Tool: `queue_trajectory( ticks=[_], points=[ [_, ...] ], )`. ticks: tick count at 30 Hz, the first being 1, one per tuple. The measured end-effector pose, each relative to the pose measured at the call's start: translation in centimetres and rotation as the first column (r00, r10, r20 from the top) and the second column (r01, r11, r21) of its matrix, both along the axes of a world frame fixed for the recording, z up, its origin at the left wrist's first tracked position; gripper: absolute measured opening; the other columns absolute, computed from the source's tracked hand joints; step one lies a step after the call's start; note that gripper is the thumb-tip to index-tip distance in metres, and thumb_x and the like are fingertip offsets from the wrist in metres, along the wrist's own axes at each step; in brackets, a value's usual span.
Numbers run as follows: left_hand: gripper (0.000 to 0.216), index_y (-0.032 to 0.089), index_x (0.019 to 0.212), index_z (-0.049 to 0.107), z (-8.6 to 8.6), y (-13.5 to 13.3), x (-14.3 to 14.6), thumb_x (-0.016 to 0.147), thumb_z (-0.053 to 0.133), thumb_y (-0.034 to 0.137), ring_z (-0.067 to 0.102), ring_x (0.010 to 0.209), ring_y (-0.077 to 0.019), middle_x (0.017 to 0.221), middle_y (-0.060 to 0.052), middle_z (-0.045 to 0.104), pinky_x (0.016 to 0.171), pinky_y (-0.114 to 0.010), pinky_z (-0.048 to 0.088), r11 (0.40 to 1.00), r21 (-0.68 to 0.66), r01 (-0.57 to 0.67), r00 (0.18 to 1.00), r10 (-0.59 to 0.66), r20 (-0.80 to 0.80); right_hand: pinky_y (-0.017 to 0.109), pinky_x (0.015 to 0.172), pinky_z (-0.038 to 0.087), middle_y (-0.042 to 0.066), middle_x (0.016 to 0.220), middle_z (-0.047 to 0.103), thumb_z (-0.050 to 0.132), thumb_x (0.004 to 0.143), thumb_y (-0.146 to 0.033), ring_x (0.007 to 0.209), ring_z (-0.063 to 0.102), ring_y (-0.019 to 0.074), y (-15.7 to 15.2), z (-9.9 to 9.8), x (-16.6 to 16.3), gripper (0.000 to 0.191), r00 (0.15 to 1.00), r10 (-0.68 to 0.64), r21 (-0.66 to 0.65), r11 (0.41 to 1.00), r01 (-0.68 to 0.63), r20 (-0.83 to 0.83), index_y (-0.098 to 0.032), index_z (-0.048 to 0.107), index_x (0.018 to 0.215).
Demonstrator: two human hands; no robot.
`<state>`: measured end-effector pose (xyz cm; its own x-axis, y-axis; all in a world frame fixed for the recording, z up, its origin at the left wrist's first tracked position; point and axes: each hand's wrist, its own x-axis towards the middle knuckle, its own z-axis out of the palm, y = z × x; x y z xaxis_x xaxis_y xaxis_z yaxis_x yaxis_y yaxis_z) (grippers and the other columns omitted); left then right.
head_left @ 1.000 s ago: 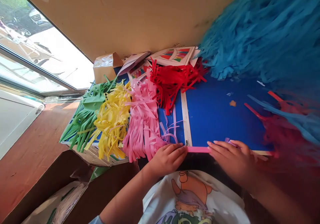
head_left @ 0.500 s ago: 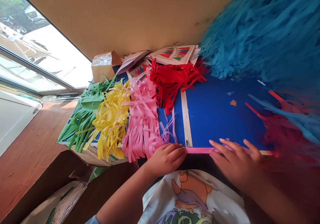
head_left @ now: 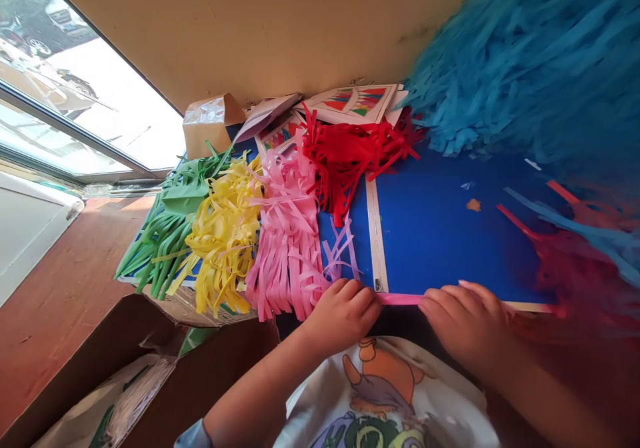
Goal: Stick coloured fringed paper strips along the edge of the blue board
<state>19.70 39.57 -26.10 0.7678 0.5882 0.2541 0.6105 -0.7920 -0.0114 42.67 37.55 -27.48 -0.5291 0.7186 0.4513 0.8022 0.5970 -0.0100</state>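
A narrow pink tissue-paper strip stretches along the front edge of the blue table. My left hand is closed on its left part, knuckles up. Further right, my right hand has its fingers curled over the same strip, palm side hidden. Pink tissue fringe lies left of my left hand, and a few lilac strips rest just beyond it. Past my right hand, a blurred dark-red fringe lies with a light-blue strip across it.
Yellow fringe, green fringe and red fringe lie on the table. A large blue fringe pile fills the far right. Printed paper sheets and a brown paper bag are by the wall. A cardboard box stands below left.
My right hand's raised, spread fingers have come down and curled over the pink strip. My left hand keeps its grip. The view has shifted slightly.
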Motion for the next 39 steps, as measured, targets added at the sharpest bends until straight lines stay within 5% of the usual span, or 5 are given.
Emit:
queue_trajectory(
  ticks=[7,18,28,39],
  points=[
    [0.018,0.014,0.090,0.058,0.2,0.3,-0.8,0.092,0.041,0.015,0.053,0.082,-0.0170,0.092,-0.006,0.059,0.066,-0.029,0.042,0.999,-0.044,-0.025,0.997,0.022,-0.078,0.036,0.086,0.035,0.002,0.084,0.067,0.044,0.088,-0.012,0.082,0.053,0.0163,0.6,0.3,0.5,0.022,0.999,0.035,0.049,0.998,-0.037,0.040,-0.020,0.064,0.081],
    [0.015,0.015,0.093,0.059,1.2,0.9,-1.2,0.092,0.044,0.019,0.050,0.083,-0.0177,0.091,-0.004,0.057,0.074,-0.031,0.045,0.965,-0.239,-0.105,0.992,0.083,-0.100,0.037,0.087,0.030,0.004,0.087,0.061,0.041,0.090,-0.018,0.082,0.051,0.0175,1.2,1.3,1.0,0.024,0.996,-0.087,-0.188,0.979,0.079,-0.034,-0.019,0.056,0.072],
    [0.019,0.017,0.084,0.062,2.8,1.9,-1.2,0.092,0.045,0.024,0.047,0.087,-0.0182,0.091,-0.005,0.056,0.081,-0.032,0.044,0.846,-0.491,-0.206,0.977,0.210,-0.048,0.034,0.074,0.032,0.002,0.085,0.057,0.039,0.088,-0.028,0.078,0.049,0.0177,2.0,0.8,3.0,0.028,0.991,-0.131,-0.346,0.929,0.130,0.021,-0.022,0.057,0.068],
    [0.017,0.017,0.086,0.060,4.4,2.6,0.2,0.089,0.046,0.026,0.053,0.083,-0.0225,0.088,-0.006,0.058,0.071,-0.036,0.044,0.809,-0.434,-0.396,0.902,0.253,-0.350,0.032,0.061,0.027,0.003,0.069,0.053,0.045,0.078,-0.021,0.067,0.045,0.0174,2.6,1.4,2.0,0.022,0.963,-0.225,-0.409,0.872,0.268,0.151,-0.022,0.056,0.059]
  ],
)
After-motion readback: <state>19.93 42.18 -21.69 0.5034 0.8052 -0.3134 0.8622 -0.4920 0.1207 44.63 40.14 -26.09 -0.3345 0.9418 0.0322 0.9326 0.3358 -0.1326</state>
